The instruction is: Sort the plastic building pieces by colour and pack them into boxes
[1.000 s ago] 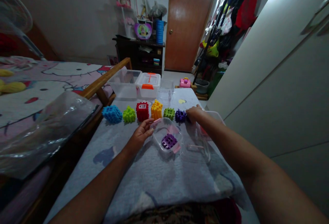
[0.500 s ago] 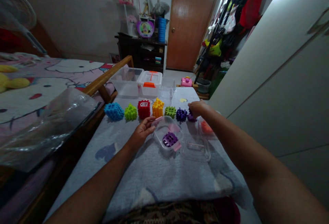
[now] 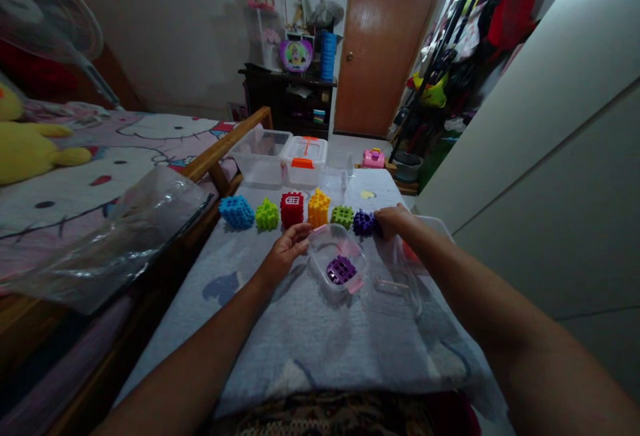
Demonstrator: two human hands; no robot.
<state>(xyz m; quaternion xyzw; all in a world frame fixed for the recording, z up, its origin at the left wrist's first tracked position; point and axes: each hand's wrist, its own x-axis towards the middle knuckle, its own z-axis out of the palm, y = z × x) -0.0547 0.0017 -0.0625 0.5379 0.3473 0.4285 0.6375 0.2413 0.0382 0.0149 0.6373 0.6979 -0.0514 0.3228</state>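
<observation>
My left hand (image 3: 290, 247) grips the left rim of a clear container (image 3: 320, 264) with pink clips, fingers closed on its edge. Inside lie purple pieces (image 3: 342, 270). My right hand (image 3: 395, 220) reaches to the right end of a row of blocks; its fingertips are bent down beside the dark purple block (image 3: 365, 223), and what they hold is hidden. Leftward in the row stand green (image 3: 343, 216), yellow (image 3: 319, 208), red (image 3: 292, 210), lime (image 3: 267, 215) and blue (image 3: 237, 212) blocks.
A clear lid (image 3: 391, 293) lies right of the container. Partly behind my right forearm is a clear box (image 3: 440, 225) with orange-red pieces. Clear bins (image 3: 260, 163) and an orange-latched box (image 3: 306, 155) stand at the table's back. A wooden bed rail (image 3: 227, 145) borders the left.
The whole view has shifted, so things sit farther right. My right hand now covers the purple pieces at the row's end. My left hand stays on the container.
</observation>
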